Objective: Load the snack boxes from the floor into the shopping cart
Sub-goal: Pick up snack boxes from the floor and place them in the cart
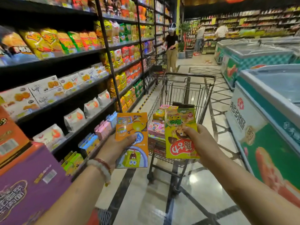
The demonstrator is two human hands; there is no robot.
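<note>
Your left hand (121, 143) grips an orange cardboard snack box (132, 140) printed with a yellow cartoon sponge on blue. Your right hand (197, 138) holds a yellow-green snack box (180, 132) bearing a red blob with white lettering. Just behind both, the dark wire shopping cart (185, 88) carries pink, yellow and green boxes (156, 127).

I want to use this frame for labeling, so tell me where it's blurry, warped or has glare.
Head view: the orange box and green box in the hands are fairly sharp; the shelves at left are smeared by motion blur; wide-angle distortion bends the shelf posts and the freezers; ceiling lights glare off the glossy floor; the far aisle is soft.
</note>
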